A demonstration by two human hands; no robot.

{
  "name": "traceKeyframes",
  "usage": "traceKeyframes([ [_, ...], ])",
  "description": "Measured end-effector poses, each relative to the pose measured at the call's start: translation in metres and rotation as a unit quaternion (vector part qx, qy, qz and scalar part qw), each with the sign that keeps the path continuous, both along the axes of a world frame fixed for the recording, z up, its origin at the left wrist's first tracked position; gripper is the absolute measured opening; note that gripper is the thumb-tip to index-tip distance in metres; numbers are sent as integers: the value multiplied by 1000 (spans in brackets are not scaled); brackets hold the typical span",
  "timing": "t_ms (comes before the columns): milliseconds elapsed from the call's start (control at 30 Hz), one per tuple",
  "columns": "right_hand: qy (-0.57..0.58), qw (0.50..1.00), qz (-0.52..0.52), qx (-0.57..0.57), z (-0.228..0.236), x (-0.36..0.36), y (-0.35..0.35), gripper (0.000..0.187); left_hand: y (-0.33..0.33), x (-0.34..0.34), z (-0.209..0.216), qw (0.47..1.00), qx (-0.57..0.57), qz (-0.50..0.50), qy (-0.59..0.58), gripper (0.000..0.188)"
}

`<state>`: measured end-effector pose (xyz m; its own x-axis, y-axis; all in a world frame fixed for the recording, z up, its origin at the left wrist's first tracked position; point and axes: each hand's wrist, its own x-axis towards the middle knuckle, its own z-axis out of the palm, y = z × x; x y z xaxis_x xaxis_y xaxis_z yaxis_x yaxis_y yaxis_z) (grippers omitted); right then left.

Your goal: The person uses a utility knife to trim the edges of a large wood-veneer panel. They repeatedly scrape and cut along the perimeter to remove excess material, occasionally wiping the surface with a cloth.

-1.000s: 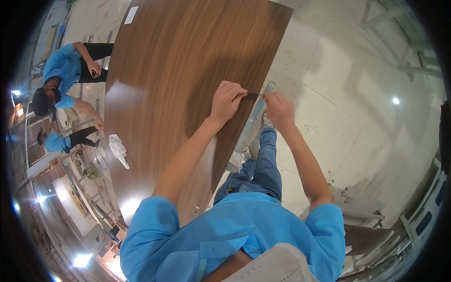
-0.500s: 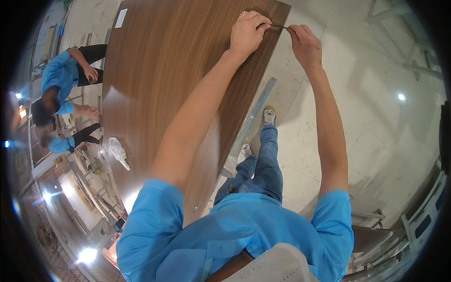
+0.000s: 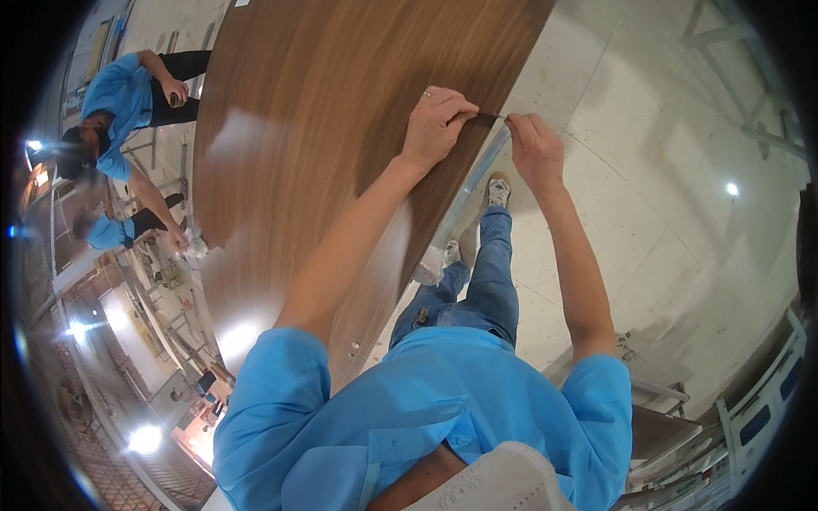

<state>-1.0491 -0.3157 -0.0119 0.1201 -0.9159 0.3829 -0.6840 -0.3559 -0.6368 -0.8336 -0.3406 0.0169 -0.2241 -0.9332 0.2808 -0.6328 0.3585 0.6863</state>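
Observation:
A large brown wood-grain panel (image 3: 341,111) lies in front of me and to my left. Over its right edge, my left hand (image 3: 437,126) pinches one end of a thin dark strip (image 3: 489,115). My right hand (image 3: 537,151) pinches the other end just past that edge, above the floor. The strip spans the short gap between my fingertips; its exact kind is too small to make out. Both hands are closed, and the fingers cover the strip's ends.
A co-worker (image 3: 119,106) in blue stands across the panel, one hand on a crumpled white cloth or wrap (image 3: 196,244) at its left edge. Another person (image 3: 111,232) is behind. A metal bar (image 3: 477,175) runs under the right edge. Metal frames (image 3: 724,81) stand at far right.
Both my hands have come nearer to me along the panel's edge, still pinching the strip. The co-worker's hand has reached the white crumpled piece, which now sits at the panel's left edge.

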Motion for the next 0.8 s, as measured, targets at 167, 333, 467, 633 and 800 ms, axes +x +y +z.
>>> traceKeyframes([
  [167,-15,1000,11,-2,-2,24,65,11,63,23,-3,1000,-3,-4,15,14],
  [333,1,1000,14,4,-1,48,124,11,121,50,-7,999,-19,-19,25,14],
  [467,-1,1000,22,20,4,66,172,13,166,68,-6,999,-6,-19,28,14],
  [633,6,999,38,26,-2,85,229,16,224,92,-7,1000,5,-19,21,12],
  [800,15,994,85,68,1,99,278,22,277,116,0,998,38,-40,-1,11],
])
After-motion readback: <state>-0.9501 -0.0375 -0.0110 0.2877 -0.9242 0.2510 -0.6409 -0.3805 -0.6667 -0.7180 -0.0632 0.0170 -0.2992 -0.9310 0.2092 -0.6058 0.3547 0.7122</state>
